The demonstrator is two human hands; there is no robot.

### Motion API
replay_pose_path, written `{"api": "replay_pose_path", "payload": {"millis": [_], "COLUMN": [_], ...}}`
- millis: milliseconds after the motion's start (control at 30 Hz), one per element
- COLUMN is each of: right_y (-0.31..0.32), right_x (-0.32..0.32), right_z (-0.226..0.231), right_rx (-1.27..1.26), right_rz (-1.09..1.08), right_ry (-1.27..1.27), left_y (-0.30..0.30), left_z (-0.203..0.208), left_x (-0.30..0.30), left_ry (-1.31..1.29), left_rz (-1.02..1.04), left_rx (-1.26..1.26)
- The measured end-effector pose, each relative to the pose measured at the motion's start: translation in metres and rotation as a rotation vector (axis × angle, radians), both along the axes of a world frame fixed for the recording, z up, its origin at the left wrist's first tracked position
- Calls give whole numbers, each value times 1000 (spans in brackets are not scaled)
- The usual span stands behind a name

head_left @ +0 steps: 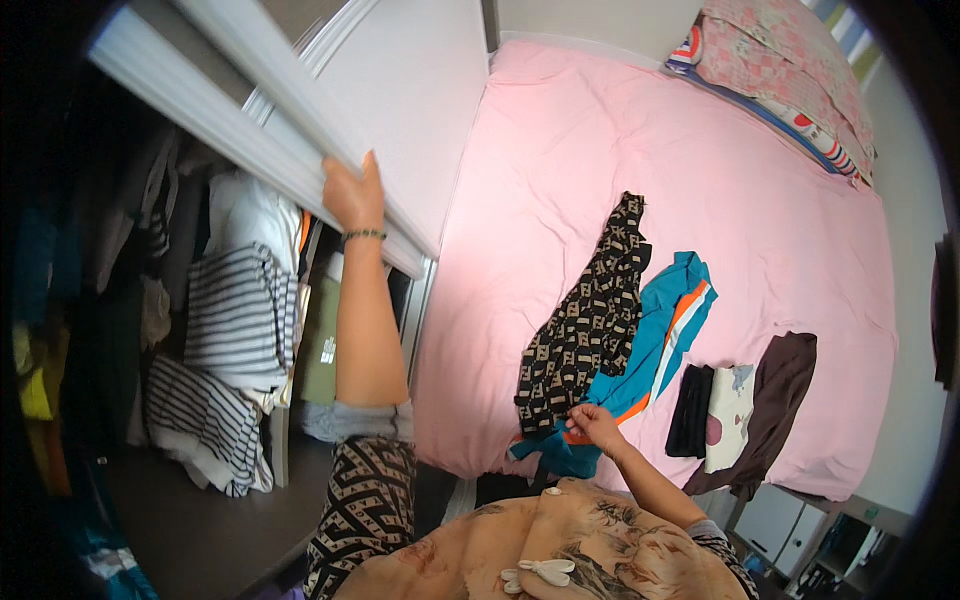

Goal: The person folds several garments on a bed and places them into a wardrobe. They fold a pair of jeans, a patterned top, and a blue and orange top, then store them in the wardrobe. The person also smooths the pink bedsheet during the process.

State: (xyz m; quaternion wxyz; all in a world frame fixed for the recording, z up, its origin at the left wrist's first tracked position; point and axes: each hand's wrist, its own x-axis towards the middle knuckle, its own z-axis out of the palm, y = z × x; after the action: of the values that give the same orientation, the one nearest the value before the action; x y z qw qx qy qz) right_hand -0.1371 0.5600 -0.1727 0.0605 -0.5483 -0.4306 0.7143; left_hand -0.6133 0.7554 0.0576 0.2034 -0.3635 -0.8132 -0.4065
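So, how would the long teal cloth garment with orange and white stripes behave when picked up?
The teal garment will probably droop, since it lies creased. It may drag the black tan-patterned garment, which appears to overlap it.

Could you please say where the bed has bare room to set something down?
The pink sheet is bare between the patterned garment and the stacked bedding, and left of that garment beside the white panel. It is crowded nearer the person: teal garment, right hand, black cloth, cream cloth, brown garment.
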Motion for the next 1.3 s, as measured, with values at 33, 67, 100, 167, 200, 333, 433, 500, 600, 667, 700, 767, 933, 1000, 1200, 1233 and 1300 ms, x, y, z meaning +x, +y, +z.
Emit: {"api": "replay_pose_path", "payload": {"millis": [33,67,100,167,200,333,433,500,600,667,700,767,933,1000,1200,1233,1300], "right_y": [-2,-2,-3,-1,1,10,18,24,35,44,50,60,62,52,25,24,32], "right_x": [1,1,0,-3,-6,-20,-27,-26,-21,-22,-24,-32,-31,-17,-38,-49,-60], "right_z": [-1,-2,-3,-6,-7,-15,-18,-17,-15,-17,-21,-34,-86,-96,-82,-79,-79], "right_rx": [-23,-40,-88,-63,-68,111,196,250,511,739,846,1146,993,702,-46,21,395], "right_rz": [-7,-23,-38,-36,-32,108,106,153,309,498,625,547,-80,-328,-199,-142,132], "right_ry": [1,-6,-22,-39,-49,-101,-99,-157,-331,-514,-647,-507,-367,-588,51,228,-100], "left_y": [-7,-13,-21,-36,-42,-66,-74,-74,-79,-96,-110,-151,-249,-266,-260,-254,-252], "left_z": [-2,-3,-4,-2,-1,-5,-4,-11,-47,-107,-142,-213,-325,-338,-338,-337,-330], "left_x": [1,3,5,10,15,57,68,62,51,70,85,119,182,208,295,302,307], "left_ry": [-30,-15,-34,-40,-133,-198,486,407,316,189,134,50,-467,-824,-1418,-1509,-1287], "left_rz": [-9,11,45,-7,-46,-262,-263,-275,-323,-493,-566,-624,-529,-593,-937,-907,-808], "left_rx": [7,-5,-55,-51,-19,334,272,240,145,-42,-212,-689,-1214,-1113,-690,-724,-765]}}
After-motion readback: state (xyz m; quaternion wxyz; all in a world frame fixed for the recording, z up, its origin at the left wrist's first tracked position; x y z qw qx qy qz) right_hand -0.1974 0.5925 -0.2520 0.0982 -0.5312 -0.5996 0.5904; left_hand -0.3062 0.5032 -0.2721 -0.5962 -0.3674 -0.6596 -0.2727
